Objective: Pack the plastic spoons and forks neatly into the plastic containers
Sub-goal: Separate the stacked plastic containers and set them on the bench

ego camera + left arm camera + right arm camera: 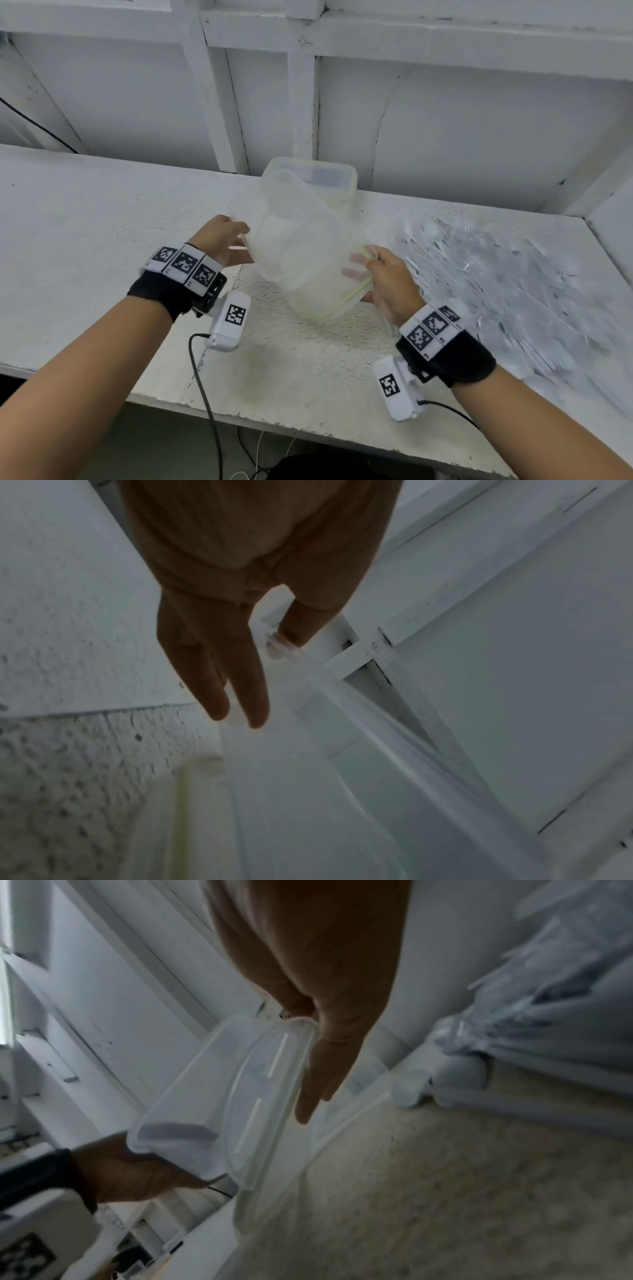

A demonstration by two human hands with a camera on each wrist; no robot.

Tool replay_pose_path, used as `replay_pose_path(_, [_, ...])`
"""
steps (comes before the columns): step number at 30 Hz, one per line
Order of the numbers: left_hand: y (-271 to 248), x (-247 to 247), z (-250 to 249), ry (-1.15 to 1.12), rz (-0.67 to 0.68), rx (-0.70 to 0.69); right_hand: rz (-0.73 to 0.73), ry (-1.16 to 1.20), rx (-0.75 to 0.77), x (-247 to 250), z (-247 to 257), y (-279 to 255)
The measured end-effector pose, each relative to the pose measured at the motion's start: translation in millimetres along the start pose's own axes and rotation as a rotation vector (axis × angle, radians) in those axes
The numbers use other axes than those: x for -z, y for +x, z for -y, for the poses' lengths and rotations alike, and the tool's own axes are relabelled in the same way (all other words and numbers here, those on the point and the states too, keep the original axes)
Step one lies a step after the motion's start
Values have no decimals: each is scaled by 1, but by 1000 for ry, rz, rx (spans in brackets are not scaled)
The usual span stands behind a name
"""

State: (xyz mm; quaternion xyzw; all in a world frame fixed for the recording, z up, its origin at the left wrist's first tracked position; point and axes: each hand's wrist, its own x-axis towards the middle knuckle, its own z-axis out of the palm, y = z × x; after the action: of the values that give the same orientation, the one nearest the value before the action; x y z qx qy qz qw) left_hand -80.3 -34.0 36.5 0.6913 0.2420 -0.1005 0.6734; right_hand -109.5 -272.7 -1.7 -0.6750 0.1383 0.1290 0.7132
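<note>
Both hands hold one clear plastic container [301, 253] tilted above the worktop [102, 219], centre of scene, w/ its lid [346, 301] (yellow-green seal) facing near-right. Left hand [222, 243] grips the far-left base end, fingers [240, 685] lying straight along the wall and thumb hooked over the rim. Right hand [387, 284] pinches the lid edge at the near-right corner, fingers [315, 1080] pressed together and flat against the lid. Container's long axis runs far-left to near-right, between the two hands. A second container [318, 178] sits closed on the worktop just behind. The pile of clear spoons and forks [496, 274] lies right of the held box, so the right hand is plainly nearer to it. Likely step: getting the lid off; nothing packed yet, as far as the blur allows.
</note>
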Motion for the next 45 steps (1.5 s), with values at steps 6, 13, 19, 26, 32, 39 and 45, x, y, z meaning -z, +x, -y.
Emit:
replay_pose_path(6, [11,-18,21,23,16,83,44,90,-257,-8,-4,11])
replay_pose_path(13, [17,-19,42,-29,10,117,117,-156,-342,1,1,19])
replay_pose_path(19, [23,-12,35,251,27,155,141,-386,-290,12,5,11])
replay_pose_path(26, [59,-13,10,574,-91,-48,248,-561,-294,16,11,-6])
replay_pose_path(32, [70,-7,23,251,29,71,194,-464,-342,9,9,2])
replay_pose_path(39, [52,25,30,183,137,128,147,-342,-306,11,11,16])
replay_pose_path(45, [38,42,46,169,187,171,130,-399,-243,10,21,38])
